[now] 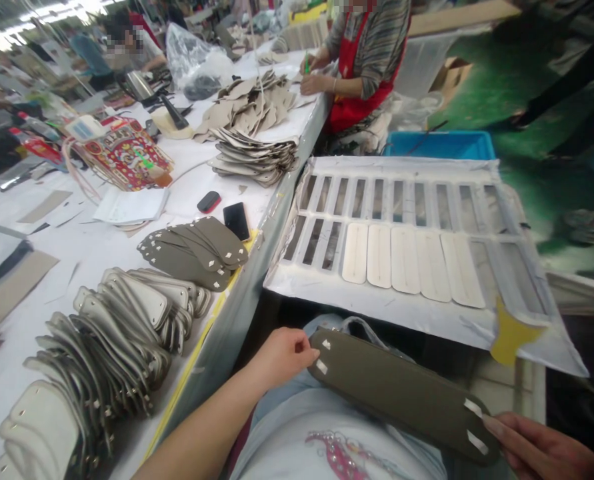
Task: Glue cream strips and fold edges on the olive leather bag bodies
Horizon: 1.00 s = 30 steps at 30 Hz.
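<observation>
A long olive-grey strip (pixel 401 393) lies across the person's lap, low in the view and just in front of a white slotted frame (pixel 377 303) that holds a row of cream pieces (pixel 404 260). The left hand (pixel 281 357) has its fingers curled in, with the fingertips pinched on the rounded near-left end. The right hand (pixel 547 450) reaches in from the lower right corner with a finger laid against the far end. Whether a thumb clamps from beneath cannot be told, as the hand is partly cut off by the edge. The strip's long axis runs from upper left to lower right, its broad face turned up towards the camera, and its left end points at the edge of the table (pixel 91 247), where stacks of similar pieces (pixel 127 333) lie. Handling it well probably means gripping only at the very ends and keeping the fingers off the small white tabs (pixel 322 366) near each end. Both hands should sit level so the strip stays flat and does not sag or twist in the middle. Light, even tension along its length should be enough.
</observation>
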Tool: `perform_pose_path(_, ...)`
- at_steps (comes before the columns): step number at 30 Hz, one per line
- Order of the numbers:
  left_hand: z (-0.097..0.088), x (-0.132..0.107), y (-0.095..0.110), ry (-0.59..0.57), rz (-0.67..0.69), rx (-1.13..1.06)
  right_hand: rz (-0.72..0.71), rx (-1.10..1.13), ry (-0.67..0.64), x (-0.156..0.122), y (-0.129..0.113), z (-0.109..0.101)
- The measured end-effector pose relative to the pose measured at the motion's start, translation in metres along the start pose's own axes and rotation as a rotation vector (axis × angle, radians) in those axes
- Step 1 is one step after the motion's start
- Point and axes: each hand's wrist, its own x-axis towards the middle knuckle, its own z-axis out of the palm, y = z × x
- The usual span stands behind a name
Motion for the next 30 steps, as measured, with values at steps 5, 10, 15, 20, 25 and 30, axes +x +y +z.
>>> perform_pose_path(5,-0.007,-0.006,0.014,-0.013,0.072,0.396,-0.072,0.121,0.001,-0.04,-0.05,0.002)
perform_pose_path(10,0.015,0.006,0.036,0.169,0.491,0.682,-0.043,0.196,0.056,-0.045,-0.05,-0.003)
perform_pose_path(15,0.096,0.014,0.096,-0.11,0.891,0.719,-0.098,0.268,0.039,-0.046,-0.038,-0.004)
perform_pose_path(20,0.154,0.027,0.12,-0.255,0.839,0.708,-0.122,0.264,0.048,-0.044,-0.03,-0.005)
perform_pose_path(25,0.161,0.029,0.117,-0.204,0.825,0.618,-0.156,0.275,0.023,-0.044,-0.025,-0.008)
perform_pose_path(30,0.164,0.026,0.12,-0.181,0.821,0.572,-0.17,0.259,0.01,-0.045,-0.025,-0.011)
